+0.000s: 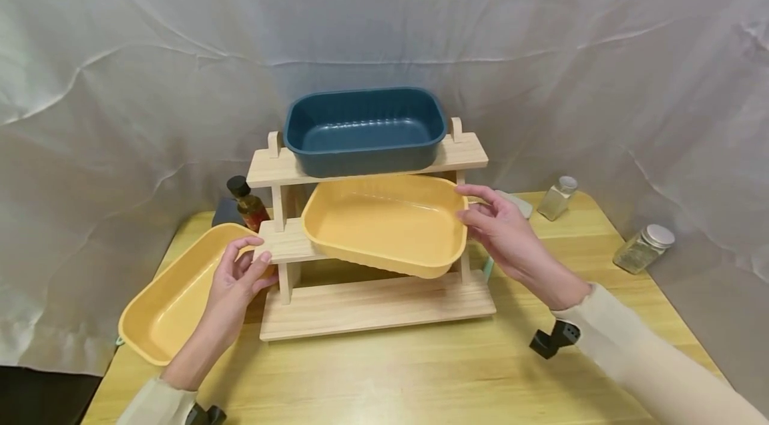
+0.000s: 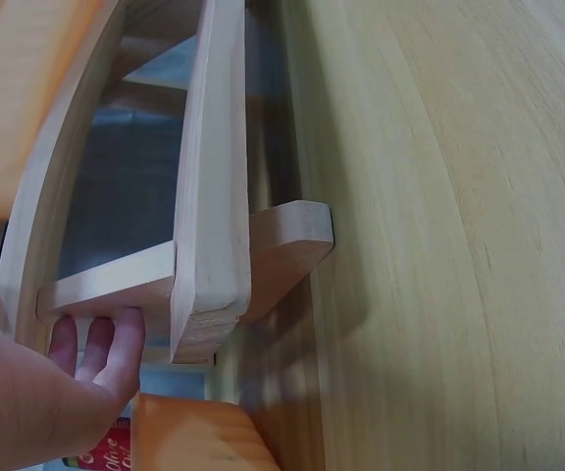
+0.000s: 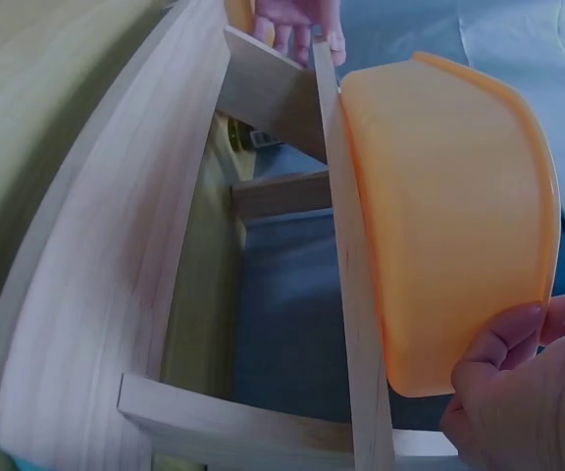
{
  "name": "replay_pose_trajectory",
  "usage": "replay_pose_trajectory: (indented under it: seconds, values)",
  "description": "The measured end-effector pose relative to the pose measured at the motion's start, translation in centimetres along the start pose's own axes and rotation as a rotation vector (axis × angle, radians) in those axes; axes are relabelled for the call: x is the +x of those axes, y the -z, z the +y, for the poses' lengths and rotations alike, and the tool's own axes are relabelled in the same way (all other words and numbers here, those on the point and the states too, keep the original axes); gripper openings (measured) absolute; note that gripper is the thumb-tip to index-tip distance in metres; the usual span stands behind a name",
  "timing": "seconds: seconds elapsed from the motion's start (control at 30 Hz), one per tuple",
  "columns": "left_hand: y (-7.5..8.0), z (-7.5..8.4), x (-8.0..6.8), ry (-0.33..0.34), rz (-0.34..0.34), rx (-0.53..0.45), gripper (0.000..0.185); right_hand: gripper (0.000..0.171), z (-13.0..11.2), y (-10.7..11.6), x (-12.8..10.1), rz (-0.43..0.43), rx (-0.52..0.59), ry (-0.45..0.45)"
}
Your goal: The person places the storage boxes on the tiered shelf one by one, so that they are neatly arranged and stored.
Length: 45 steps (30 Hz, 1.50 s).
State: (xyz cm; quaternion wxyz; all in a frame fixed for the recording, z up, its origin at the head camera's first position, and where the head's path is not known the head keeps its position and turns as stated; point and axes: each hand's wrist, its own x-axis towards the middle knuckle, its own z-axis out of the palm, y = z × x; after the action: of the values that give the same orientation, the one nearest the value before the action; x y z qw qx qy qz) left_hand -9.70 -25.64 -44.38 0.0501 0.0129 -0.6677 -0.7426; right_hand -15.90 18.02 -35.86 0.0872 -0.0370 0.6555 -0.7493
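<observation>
Yellow bin (image 1: pixel 387 221) pinched in right hand (image 1: pixel 507 231); left hand (image 1: pixel 235 285), partly hidden, apparently grips wooden rack (image 1: pixel 378 305).

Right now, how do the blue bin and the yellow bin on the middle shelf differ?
The blue bin is on the top shelf, the yellow bin on the middle shelf. The yellow bin is skewed, in the right grip; the blue bin rests squarer, untouched. Both are empty, with rounded corners.

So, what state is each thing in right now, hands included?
Rack: standing
Left hand: gripping the rack's left side
Right hand: pinching the middle yellow bin
Middle yellow bin: empty, askew
Blue bin: empty, atop the rack
Left yellow bin: upright, partly hidden
Bottle: capped
Nearer jar: lidded
Farther jar: lidded
</observation>
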Motion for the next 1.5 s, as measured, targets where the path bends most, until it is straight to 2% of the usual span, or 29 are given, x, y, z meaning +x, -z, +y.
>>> replay_pose_trajectory:
  seconds: [0.23,0.4,0.63,0.77,0.93,1.5]
  values:
    - [0.0,0.0,0.0,0.000,0.003,-0.002,0.031,0.049,0.1,-0.8,1.5,-0.017,-0.039,-0.025]
    - [0.0,-0.1,0.0,-0.002,0.002,0.001,0.032,0.046,-0.1,-0.8,1.6,-0.023,-0.047,-0.042]
    - [0.2,-0.1,0.0,-0.002,-0.002,0.000,0.032,0.045,0.0,-1.3,-0.6,-0.018,-0.119,-0.029]
    - [0.1,0.0,0.1,-0.004,-0.003,0.001,0.032,0.047,0.2,-1.7,-1.9,-0.004,-0.100,-0.022]
    - [0.1,0.0,0.1,-0.003,-0.005,-0.003,0.032,0.054,0.4,-1.9,-2.5,-0.002,-0.093,-0.024]
    - [0.2,0.0,0.1,-0.003,-0.003,-0.003,0.032,0.048,0.3,-0.9,-0.2,-0.064,-0.043,-0.006]
